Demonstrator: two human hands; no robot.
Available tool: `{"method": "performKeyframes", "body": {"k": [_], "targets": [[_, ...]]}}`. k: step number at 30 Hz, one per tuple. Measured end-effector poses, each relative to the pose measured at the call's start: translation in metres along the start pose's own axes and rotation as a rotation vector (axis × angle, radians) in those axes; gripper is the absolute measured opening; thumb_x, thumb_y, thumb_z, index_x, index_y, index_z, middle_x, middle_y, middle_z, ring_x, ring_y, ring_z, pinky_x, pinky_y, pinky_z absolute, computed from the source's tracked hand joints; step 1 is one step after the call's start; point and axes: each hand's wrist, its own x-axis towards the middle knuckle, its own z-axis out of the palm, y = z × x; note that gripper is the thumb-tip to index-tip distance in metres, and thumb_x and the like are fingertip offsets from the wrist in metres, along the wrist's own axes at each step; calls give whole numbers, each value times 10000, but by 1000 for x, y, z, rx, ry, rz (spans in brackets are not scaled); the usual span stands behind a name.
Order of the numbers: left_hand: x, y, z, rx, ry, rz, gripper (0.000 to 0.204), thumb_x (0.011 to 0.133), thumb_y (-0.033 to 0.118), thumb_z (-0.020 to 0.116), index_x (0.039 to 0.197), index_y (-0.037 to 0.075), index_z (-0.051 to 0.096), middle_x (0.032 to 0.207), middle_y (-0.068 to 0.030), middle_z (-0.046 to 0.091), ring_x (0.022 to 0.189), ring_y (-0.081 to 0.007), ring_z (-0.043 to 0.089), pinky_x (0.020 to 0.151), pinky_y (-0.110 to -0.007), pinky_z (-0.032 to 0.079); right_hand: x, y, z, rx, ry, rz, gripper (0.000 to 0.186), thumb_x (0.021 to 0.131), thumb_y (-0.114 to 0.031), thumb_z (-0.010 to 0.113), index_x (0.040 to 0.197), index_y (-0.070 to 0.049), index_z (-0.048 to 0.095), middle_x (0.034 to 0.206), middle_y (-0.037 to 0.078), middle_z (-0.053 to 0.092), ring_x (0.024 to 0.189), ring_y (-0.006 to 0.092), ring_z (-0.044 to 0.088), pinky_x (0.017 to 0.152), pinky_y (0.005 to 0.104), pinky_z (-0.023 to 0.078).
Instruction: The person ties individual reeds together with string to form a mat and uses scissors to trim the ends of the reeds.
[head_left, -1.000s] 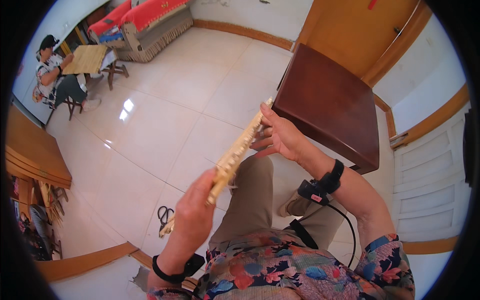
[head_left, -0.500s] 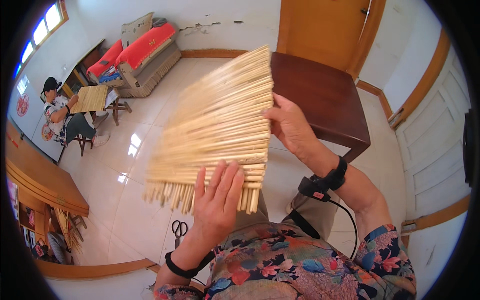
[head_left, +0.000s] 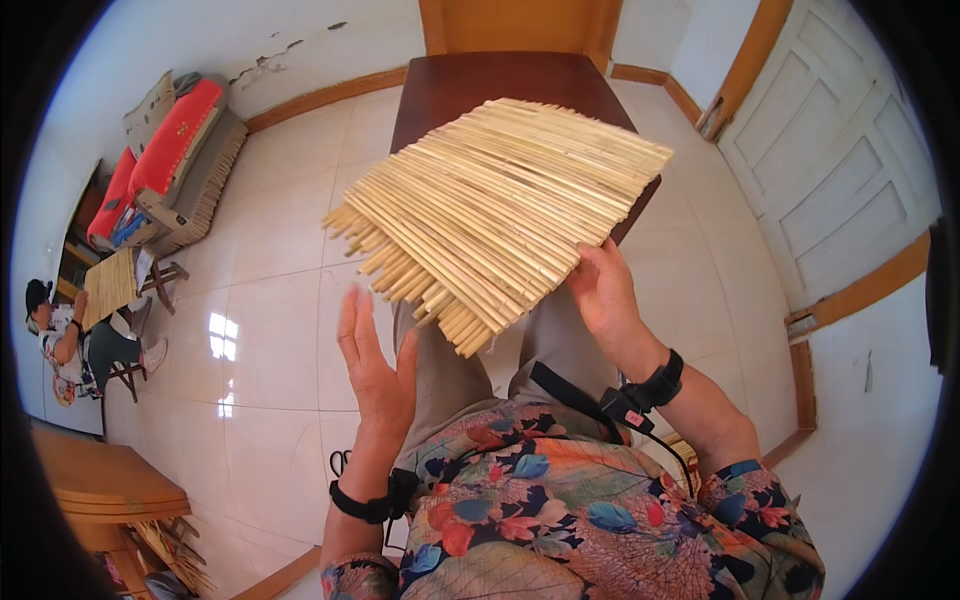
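Observation:
A mat of pale yellow straw stalks (head_left: 500, 205), laid side by side, is held up in front of me over the dark red-brown table (head_left: 440, 85). Its left ends are uneven and jut out by different lengths. My right hand (head_left: 608, 292) pinches the mat's near right edge between thumb and fingers. Just off the ragged near left end, my left hand (head_left: 375, 365) is raised with its fingers apart, touching nothing. A short bit of pale thread seems to hang from the near corner.
Black-handled scissors (head_left: 342, 462) lie on the floor by my left forearm. At the far left another person (head_left: 85, 345) sits on a stool with a similar mat (head_left: 110, 285) on a small stand. A sofa with red covers (head_left: 178, 135) stands behind. Loose stalks (head_left: 175, 555) lie lower left.
The mat has turned from nearly upright to flatter and swung to the right. My left hand has let go of its lower end, while my right hand keeps its grip. My view has shifted.

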Motion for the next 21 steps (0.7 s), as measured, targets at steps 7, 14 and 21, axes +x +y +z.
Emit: {"method": "performKeyframes", "body": {"k": [7,14,21], "targets": [[-51,-28,2,-944,-449,-961,357,897,165,523,1177,-44,449,1135,-192,534,1017,-271,561,794,-324,490,-16,33,-28,24,46,51,379,826,-13,463,1202,-27,420,1168,82,504,1059,209,502,914,366,420],[-66,-26,10,-1354,-778,-1246,443,919,251,492,1192,-89,412,1175,-216,502,1076,-286,532,860,-357,466,-36,47,-40,-45,160,242,320,887,-56,443,1197,17,416,1163,138,507,1069,248,512,907,378,438],[-70,-25,32,-1589,-690,-1256,489,902,214,523,1273,-56,356,1232,-204,471,1151,-291,476,939,-380,418,-43,33,-41,-228,-83,667,390,945,-310,409,1115,39,452,1054,184,556,922,286,597,772,399,505]]}}
